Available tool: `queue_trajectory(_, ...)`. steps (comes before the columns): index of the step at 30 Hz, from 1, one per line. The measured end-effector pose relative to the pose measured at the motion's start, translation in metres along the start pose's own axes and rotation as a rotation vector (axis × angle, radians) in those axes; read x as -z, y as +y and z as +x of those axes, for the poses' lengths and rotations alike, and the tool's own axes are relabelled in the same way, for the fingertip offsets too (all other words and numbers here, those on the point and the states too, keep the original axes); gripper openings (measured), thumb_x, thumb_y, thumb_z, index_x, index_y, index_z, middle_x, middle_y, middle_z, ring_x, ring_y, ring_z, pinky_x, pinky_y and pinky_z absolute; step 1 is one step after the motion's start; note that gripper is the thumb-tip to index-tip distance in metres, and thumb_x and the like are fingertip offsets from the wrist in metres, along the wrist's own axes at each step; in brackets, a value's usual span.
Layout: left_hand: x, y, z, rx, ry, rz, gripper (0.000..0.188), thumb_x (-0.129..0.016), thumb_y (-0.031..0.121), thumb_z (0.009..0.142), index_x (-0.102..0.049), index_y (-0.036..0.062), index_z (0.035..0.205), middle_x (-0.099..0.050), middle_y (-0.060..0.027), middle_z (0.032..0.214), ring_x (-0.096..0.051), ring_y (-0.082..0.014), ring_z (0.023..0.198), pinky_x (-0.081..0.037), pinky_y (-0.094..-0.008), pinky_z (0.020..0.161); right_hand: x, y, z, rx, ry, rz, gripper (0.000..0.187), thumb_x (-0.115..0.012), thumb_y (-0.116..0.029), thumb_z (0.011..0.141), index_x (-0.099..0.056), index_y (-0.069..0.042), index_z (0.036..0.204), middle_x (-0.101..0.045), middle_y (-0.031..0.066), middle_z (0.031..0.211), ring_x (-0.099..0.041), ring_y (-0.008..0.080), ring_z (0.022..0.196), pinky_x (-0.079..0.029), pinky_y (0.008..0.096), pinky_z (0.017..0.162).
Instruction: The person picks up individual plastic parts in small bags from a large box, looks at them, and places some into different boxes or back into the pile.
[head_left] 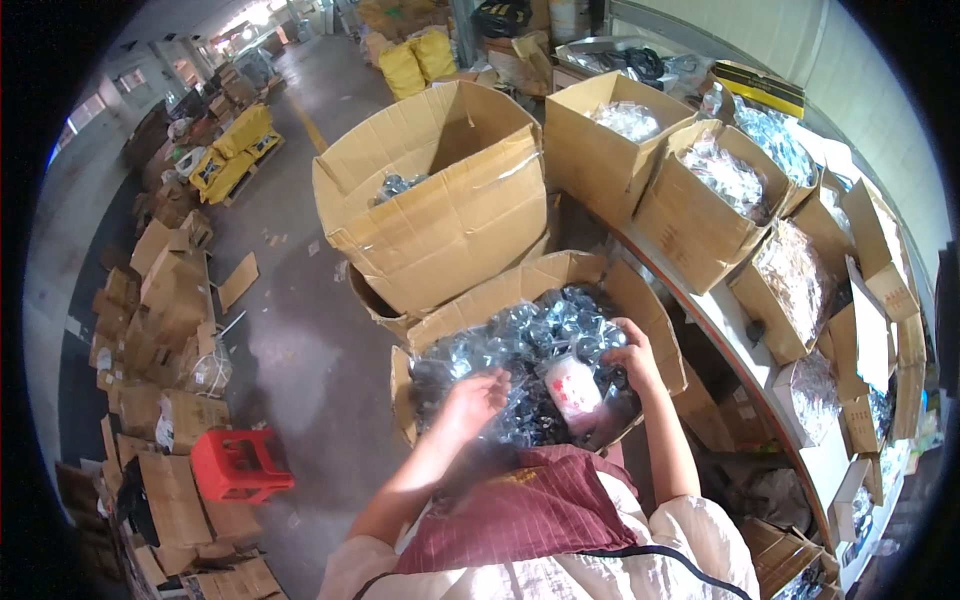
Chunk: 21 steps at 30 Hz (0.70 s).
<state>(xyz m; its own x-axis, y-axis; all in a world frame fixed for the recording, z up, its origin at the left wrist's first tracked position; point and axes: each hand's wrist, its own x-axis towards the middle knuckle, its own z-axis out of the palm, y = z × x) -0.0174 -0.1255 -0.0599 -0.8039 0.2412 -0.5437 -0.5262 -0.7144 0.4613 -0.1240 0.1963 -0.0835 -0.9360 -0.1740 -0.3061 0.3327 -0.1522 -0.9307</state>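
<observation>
A low cardboard box [660, 330] stands before me, filled with dark items in clear plastic bags [520, 345]. My left hand [476, 402] is over the left part of the pile, its fingers curled together; what they hold, if anything, I cannot make out. At the right side of the box, my right hand [632, 358] has its fingers bent round a dark bagged piece [597, 342]. Between the hands, nearer to me, a white pack with red marks [573, 388] lies tilted on the pile. A maroon striped apron [520, 510] covers my front.
Behind the box rises a taller carton [440, 235] with a few dark items inside. Along the right, a curved table [740, 350] bears open cartons [700, 215] of bagged goods. A red stool [240, 465] and stacked cardboard [175, 270] stand at left.
</observation>
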Motion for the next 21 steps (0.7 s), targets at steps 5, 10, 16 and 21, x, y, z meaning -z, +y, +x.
queue_trajectory(5,-0.055,-0.008,-0.002,-0.026,-0.154,0.355,0.037,-0.052,0.011,0.097,-0.049,0.0012,0.132,-0.060,-0.0126,0.123,-0.060,-0.0250,0.115,-0.050,-0.0386,0.096,-0.033,-0.038,-0.047,0.171,-0.128,0.180,0.062,-0.064,0.016,0.065,-0.056,-0.005,0.123,-0.062,0.0024,0.106,-0.060,0.0141,0.101,-0.049,0.0268,0.088)
queue_trajectory(10,-0.092,-0.005,-0.017,-0.031,-0.267,0.341,0.050,-0.054,0.011,0.097,-0.036,0.0015,0.143,-0.058,-0.0133,0.127,-0.061,-0.0256,0.114,-0.051,-0.0374,0.096,-0.061,-0.059,-0.080,0.195,-0.258,0.309,0.070,-0.066,0.014,0.070,-0.051,-0.002,0.136,-0.061,0.0072,0.122,-0.061,0.0154,0.105,-0.050,0.0273,0.090)
queue_trajectory(16,-0.086,0.001,-0.023,-0.156,-0.243,0.291,0.051,-0.054,0.009,0.097,-0.035,0.0004,0.144,-0.060,-0.0132,0.124,-0.065,-0.0243,0.105,-0.056,-0.0328,0.088,-0.067,-0.058,-0.087,0.240,-0.236,0.201,0.065,-0.066,0.013,0.074,-0.052,0.001,0.136,-0.059,0.0099,0.128,-0.063,0.0144,0.100,-0.051,0.0268,0.088)
queue_trajectory(21,-0.083,0.002,-0.029,-0.228,-0.180,0.269,0.045,-0.055,0.008,0.096,-0.043,-0.0014,0.139,-0.064,-0.0137,0.115,-0.067,-0.0235,0.097,-0.058,-0.0329,0.083,-0.072,-0.060,-0.091,0.228,-0.215,0.160,0.058,-0.070,0.010,0.077,-0.055,0.002,0.132,-0.064,0.0107,0.121,-0.063,0.0142,0.101,-0.052,0.0272,0.088)
